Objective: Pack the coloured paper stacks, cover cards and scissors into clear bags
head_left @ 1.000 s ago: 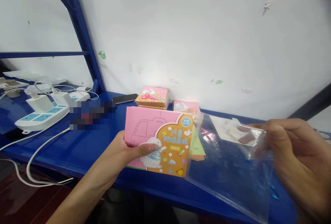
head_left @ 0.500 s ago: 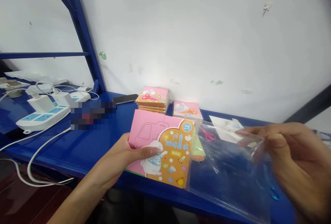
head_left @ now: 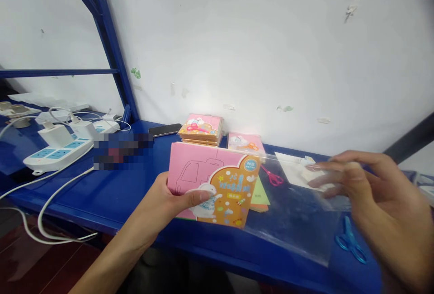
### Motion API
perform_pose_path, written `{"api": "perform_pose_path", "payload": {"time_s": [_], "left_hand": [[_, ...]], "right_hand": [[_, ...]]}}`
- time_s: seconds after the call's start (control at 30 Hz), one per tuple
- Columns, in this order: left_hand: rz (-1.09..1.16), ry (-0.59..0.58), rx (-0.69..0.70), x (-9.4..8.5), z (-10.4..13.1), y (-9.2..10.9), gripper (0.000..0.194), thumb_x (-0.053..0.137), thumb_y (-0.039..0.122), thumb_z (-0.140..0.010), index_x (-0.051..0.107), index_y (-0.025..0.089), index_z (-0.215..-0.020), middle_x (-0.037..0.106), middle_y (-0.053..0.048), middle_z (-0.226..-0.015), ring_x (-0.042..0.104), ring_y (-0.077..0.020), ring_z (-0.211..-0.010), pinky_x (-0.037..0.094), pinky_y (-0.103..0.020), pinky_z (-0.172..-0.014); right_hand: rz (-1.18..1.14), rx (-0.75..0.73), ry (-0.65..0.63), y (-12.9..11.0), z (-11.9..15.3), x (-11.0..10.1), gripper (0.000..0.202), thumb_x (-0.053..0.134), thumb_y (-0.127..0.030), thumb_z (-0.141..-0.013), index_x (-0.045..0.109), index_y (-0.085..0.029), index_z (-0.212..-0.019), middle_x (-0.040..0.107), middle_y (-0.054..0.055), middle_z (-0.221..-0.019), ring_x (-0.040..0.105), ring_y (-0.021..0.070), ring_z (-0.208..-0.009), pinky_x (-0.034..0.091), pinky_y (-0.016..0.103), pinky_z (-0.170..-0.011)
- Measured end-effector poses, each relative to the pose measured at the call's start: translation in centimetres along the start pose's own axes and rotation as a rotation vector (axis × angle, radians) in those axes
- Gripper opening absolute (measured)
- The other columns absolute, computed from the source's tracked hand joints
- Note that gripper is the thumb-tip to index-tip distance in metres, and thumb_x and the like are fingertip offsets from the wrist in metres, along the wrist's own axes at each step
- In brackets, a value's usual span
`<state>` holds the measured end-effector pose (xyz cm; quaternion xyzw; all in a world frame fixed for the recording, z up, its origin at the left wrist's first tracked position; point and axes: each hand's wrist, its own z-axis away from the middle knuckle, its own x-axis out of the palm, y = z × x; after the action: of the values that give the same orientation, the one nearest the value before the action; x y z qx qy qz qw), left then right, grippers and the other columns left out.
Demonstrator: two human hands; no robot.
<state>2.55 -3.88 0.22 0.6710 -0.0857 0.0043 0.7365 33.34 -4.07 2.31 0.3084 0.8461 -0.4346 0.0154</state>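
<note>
My left hand point(head_left: 176, 199) grips a pack of pink paper sheets point(head_left: 190, 160) with an orange printed cover point(head_left: 233, 199), its thumb across the front near a white bear picture. A clear plastic bag point(head_left: 288, 217) overlaps the right part of the pack and stretches to the right. My right hand point(head_left: 369, 194) pinches the bag's upper right part between thumb and fingers. Below that hand, blue scissors point(head_left: 351, 241) lie on the blue table point(head_left: 132, 194). Pink scissors point(head_left: 273, 176) and green paper sheets point(head_left: 260, 194) show behind the bag.
Two stacks of packs, a taller one point(head_left: 200, 131) and a lower one point(head_left: 246, 141), stand by the wall. A white card point(head_left: 291, 169) lies right of them. At the left are a dark phone point(head_left: 165, 130), power strips point(head_left: 57, 154) and white cables point(head_left: 50, 194).
The bag covers more of the pack's cover, and its free part has risen and shifted left. My right hand has moved slightly up and left, revealing the blue scissors fully.
</note>
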Motion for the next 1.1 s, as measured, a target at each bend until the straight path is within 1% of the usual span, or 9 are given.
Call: {"api": "perform_pose_path", "payload": {"time_s": [0.13,0.23,0.33,0.43,0.57,0.7,0.87,1.0,1.1], "left_hand": [[0.001,0.079,0.07,0.6,-0.2,-0.5,0.052,0.09,0.039,-0.068,0.077,0.018,-0.114,0.082,-0.01,-0.107,0.077,-0.0342,-0.098,0.065,-0.041,-0.077],[0.012,0.04,0.112,1.0,-0.5,-1.2,0.046,0.089,0.038,-0.071,0.077,0.018,-0.112,0.081,-0.009,-0.109,0.076,-0.0317,-0.101,0.063,-0.039,-0.084],[-0.041,-0.011,0.133,1.6,-0.6,-1.9,0.042,0.086,0.036,-0.076,0.077,0.019,-0.112,0.081,-0.007,-0.112,0.075,-0.0298,-0.106,0.06,-0.036,-0.091],[-0.081,0.006,0.144,2.1,-0.7,-2.6,0.039,0.086,0.035,-0.076,0.078,0.017,-0.11,0.081,-0.007,-0.111,0.074,-0.0303,-0.106,0.06,-0.036,-0.091],[-0.123,-0.003,0.116,2.0,-1.3,-3.8,0.041,0.087,0.036,-0.074,0.078,0.015,-0.108,0.082,-0.009,-0.108,0.075,-0.032,-0.104,0.06,-0.038,-0.089],[-0.15,-0.091,0.125,1.3,-2.1,-4.8,0.044,0.086,0.036,-0.076,0.076,0.017,-0.115,0.08,-0.007,-0.114,0.074,-0.029,-0.107,0.059,-0.035,-0.091],[-0.182,-0.138,0.155,0.9,-2.2,-4.6,0.043,0.087,0.034,-0.075,0.076,0.021,-0.115,0.08,-0.004,-0.114,0.074,-0.0256,-0.107,0.059,-0.031,-0.091],[-0.243,-0.038,0.222,0.8,-1.7,-3.8,0.033,0.089,0.035,-0.071,0.077,0.019,-0.098,0.08,-0.003,-0.096,0.076,-0.0231,-0.092,0.06,-0.028,-0.079],[-0.297,0.004,0.28,0.9,-1.4,-3.3,0.024,0.088,0.035,-0.073,0.076,0.018,-0.086,0.075,-0.001,-0.083,0.074,-0.0198,-0.081,0.058,-0.024,-0.071]], "right_hand": [[-0.115,0.092,-0.222,1.4,-0.3,-0.6,0.046,0.067,-0.058,-0.088,0.065,-0.029,-0.124,0.081,0.006,-0.093,0.078,0.0251,-0.072,0.067,0.033,-0.065],[-0.032,0.111,-0.45,2.3,-1.0,-1.2,0.039,0.078,-0.053,-0.08,0.076,-0.03,-0.111,0.082,0.006,-0.1,0.079,0.0277,-0.084,0.067,0.034,-0.072],[0.057,0.056,-0.672,3.0,-1.6,-2.0,0.024,0.078,-0.051,-0.08,0.084,-0.033,-0.093,0.082,0.004,-0.102,0.078,0.0289,-0.095,0.066,0.034,-0.08],[0.116,0.071,-0.812,4.1,-1.7,-2.7,0.023,0.074,-0.053,-0.082,0.085,-0.037,-0.095,0.082,0.002,-0.101,0.078,0.0289,-0.096,0.065,0.035,-0.085],[0.181,0.198,-0.951,5.6,-1.2,-3.4,0.027,0.074,-0.055,-0.082,0.084,-0.038,-0.101,0.08,0.002,-0.11,0.075,0.0299,-0.106,0.062,0.034,-0.091],[0.218,0.281,-1.006,6.0,-0.9,-3.9,0.031,0.074,-0.059,-0.082,0.084,-0.038,-0.104,0.079,0.001,-0.114,0.073,0.0286,-0.11,0.059,0.031,-0.096],[0.208,0.225,-0.958,5.6,-0.7,-4.1,0.025,0.075,-0.054,-0.084,0.084,-0.037,-0.101,0.08,0.001,-0.11,0.074,0.0258,-0.107,0.059,0.029,-0.096],[0.2,0.188,-0.949,5.8,-0.5,-4.3,0.019,0.075,-0.05,-0.086,0.084,-0.038,-0.098,0.081,-0.001,-0.106,0.075,0.0242,-0.104,0.059,0.029,-0.096],[0.206,0.215,-0.923,6.0,-0.2,-4.4,0.022,0.074,-0.052,-0.086,0.084,-0.037,-0.099,0.081,-0.001,-0.107,0.075,0.0263,-0.106,0.06,0.034,-0.097]]}}
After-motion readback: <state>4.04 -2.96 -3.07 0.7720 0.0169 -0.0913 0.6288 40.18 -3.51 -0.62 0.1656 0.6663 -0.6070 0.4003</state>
